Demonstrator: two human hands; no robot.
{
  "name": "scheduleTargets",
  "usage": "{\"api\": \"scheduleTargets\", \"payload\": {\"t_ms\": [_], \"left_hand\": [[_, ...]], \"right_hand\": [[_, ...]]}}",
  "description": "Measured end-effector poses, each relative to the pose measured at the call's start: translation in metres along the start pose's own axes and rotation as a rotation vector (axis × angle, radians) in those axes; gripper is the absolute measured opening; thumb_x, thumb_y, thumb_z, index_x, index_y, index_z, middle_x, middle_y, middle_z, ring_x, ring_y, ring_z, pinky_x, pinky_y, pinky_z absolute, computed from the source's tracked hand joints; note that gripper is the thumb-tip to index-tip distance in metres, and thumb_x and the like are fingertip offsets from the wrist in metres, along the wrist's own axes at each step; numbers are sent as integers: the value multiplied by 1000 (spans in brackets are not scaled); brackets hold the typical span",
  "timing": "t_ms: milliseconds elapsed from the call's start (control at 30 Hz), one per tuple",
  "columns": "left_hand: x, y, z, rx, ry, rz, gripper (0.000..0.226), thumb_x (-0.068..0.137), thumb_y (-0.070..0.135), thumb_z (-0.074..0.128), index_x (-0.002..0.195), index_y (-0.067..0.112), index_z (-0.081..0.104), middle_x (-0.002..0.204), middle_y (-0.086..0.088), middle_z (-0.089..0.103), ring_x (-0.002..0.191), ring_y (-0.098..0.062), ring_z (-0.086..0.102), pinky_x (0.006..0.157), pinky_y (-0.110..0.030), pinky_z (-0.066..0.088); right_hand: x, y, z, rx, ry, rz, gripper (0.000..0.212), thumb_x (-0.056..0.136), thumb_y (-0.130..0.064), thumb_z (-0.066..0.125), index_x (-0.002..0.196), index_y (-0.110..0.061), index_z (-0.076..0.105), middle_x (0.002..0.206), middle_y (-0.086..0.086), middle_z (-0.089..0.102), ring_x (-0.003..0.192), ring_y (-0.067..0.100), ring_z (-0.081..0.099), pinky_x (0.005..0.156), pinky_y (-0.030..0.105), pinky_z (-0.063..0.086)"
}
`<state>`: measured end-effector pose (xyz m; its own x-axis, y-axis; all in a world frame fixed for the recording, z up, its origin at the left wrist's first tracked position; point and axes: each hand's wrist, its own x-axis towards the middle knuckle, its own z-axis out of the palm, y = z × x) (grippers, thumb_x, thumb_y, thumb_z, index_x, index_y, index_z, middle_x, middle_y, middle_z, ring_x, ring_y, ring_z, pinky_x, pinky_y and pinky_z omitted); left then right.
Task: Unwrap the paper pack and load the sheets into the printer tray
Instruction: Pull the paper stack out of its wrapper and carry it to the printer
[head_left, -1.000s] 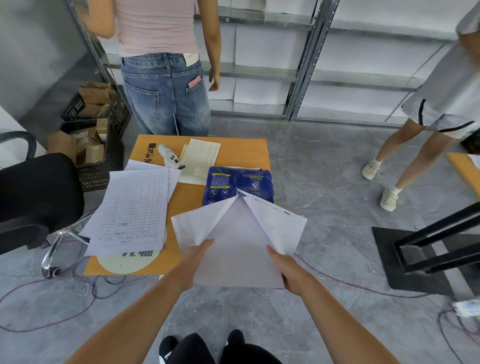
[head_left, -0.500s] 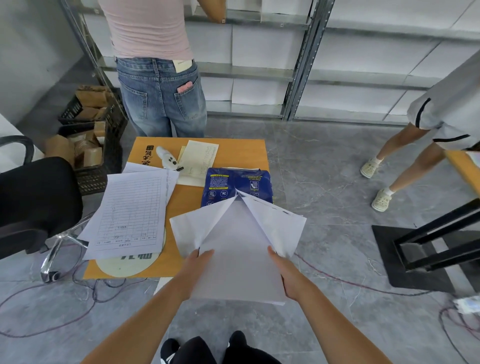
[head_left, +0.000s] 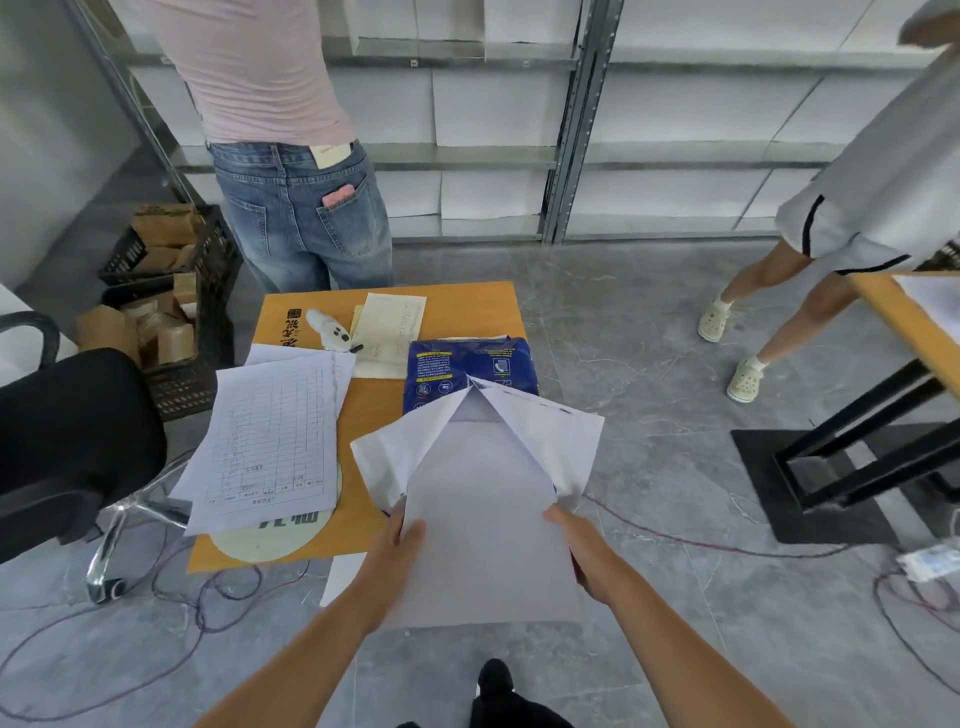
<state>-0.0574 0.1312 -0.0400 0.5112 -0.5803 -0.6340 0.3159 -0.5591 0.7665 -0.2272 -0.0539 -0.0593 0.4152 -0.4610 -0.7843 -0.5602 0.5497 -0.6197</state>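
A blue paper pack (head_left: 470, 366) lies on the small orange table (head_left: 457, 306), its white inner flaps (head_left: 550, 436) folded open toward me. A stack of white sheets (head_left: 488, 530) sticks out of the opened end, past the table's near edge. My left hand (head_left: 397, 545) grips the stack's left edge and my right hand (head_left: 584, 553) grips its right edge. No printer tray is in view.
Printed forms (head_left: 270, 441) and a white handheld device (head_left: 330, 330) lie on the table's left half. A black office chair (head_left: 67, 441) stands left, a crate of cardboard boxes (head_left: 166, 291) behind it. Two people stand near the shelving. Cables cross the floor. A black frame (head_left: 852, 467) stands right.
The stack of sheets has slid further out of the wrapper toward me, with both hands holding its sides. The person at the right has stepped rightward.
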Motion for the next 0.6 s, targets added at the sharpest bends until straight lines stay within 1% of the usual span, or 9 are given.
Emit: {"api": "scheduleTargets", "payload": {"t_ms": [33, 100, 167, 200, 233, 333, 433, 533, 600], "left_hand": [[-7, -2, -2, -4, -4, 16, 35, 101, 32, 37, 133, 47, 40, 119, 9, 61, 104, -17, 62, 71, -27, 54], [-17, -6, -7, -2, 4, 18, 34, 101, 34, 38, 134, 38, 43, 117, 4, 64, 102, -20, 64, 72, -30, 55], [-25, -9, -14, -8, -6, 12, 34, 101, 34, 38, 134, 36, 45, 116, 2, 65, 101, -21, 65, 74, -33, 55], [-31, -10, -17, -6, -19, 8, 33, 101, 34, 38, 134, 36, 45, 116, 3, 65, 100, -20, 65, 73, -33, 54], [-36, -11, -20, -8, -35, 10, 34, 101, 34, 38, 134, 36, 44, 116, 3, 64, 100, -19, 64, 72, -32, 54], [-54, -17, -28, -8, -101, 18, 32, 101, 35, 37, 133, 37, 43, 117, 6, 62, 104, -17, 62, 79, -35, 54], [-71, -27, -39, 8, -166, 29, 25, 101, 36, 37, 124, 41, 45, 117, 8, 61, 102, -14, 61, 76, -32, 53], [-87, -33, -49, -5, -185, 48, 23, 99, 39, 40, 121, 43, 49, 113, 8, 63, 100, -15, 63, 71, -31, 53], [-96, -35, -53, -10, -206, 85, 20, 98, 42, 43, 113, 44, 56, 114, 8, 65, 100, -15, 65, 71, -30, 53]], "right_hand": [[-3, 0, 5, 38, 31, -13, 48, 84, -43, 56, 113, -6, 62, 103, 8, 67, 89, 26, 65, 71, 30, 47], [-9, 2, 16, 50, 87, -64, 49, 89, -45, 57, 126, -12, 55, 118, 8, 66, 97, 24, 68, 74, 32, 55], [-11, 12, 23, -6, 82, -97, 61, 86, -51, 57, 137, -18, 47, 128, 6, 62, 108, 25, 66, 88, 43, 57], [-20, 17, 26, -22, 63, -85, 58, 88, -47, 56, 137, -19, 48, 128, 7, 63, 110, 27, 65, 94, 47, 54], [-32, 20, 30, -4, 56, -73, 48, 93, -40, 53, 135, -18, 50, 127, 8, 64, 109, 28, 66, 94, 47, 54], [-73, 31, 47, 61, 113, -71, 30, 101, -23, 45, 128, -16, 55, 119, 11, 67, 97, 26, 68, 77, 37, 56], [-100, 50, 64, 91, 192, -100, 30, 101, -20, 43, 128, -14, 55, 120, 13, 66, 102, 29, 65, 87, 41, 54], [-123, 65, 80, 143, 275, -142, 27, 100, -19, 43, 124, -17, 56, 106, 4, 67, 93, 23, 64, 78, 36, 53], [-137, 72, 84, 184, 346, -190, 29, 99, -19, 46, 125, -15, 58, 105, 2, 68, 93, 23, 65, 82, 36, 54]]}}
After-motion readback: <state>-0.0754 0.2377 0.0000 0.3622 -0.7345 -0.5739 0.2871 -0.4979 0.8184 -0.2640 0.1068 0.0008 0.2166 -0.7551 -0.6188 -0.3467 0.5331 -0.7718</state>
